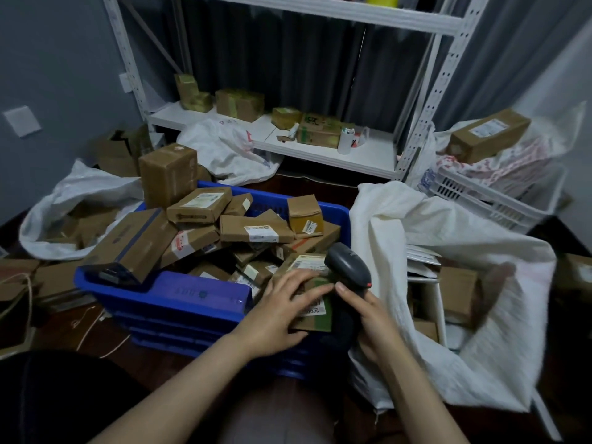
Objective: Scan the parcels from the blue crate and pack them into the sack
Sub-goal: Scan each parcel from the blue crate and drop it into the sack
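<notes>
At the blue crate's [166,293] near right corner, the left hand [282,310] lies on a tilted parcel [315,315], fingers spread and nearly straight. Just right of it, the right hand [374,318] is curled round the scanner [347,264]. The sack [384,225] gapes open against the crate's right wall. Parcels [256,232] heap above the crate's rim. A white shelf [320,149] stands beyond the crate.

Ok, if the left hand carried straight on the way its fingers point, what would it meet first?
Most likely the scanner, gripped by the right hand. The left hand lies on a parcel, fingers straight and pointing right, their tips nearly at the scanner's handle. Depth is unclear.
</notes>
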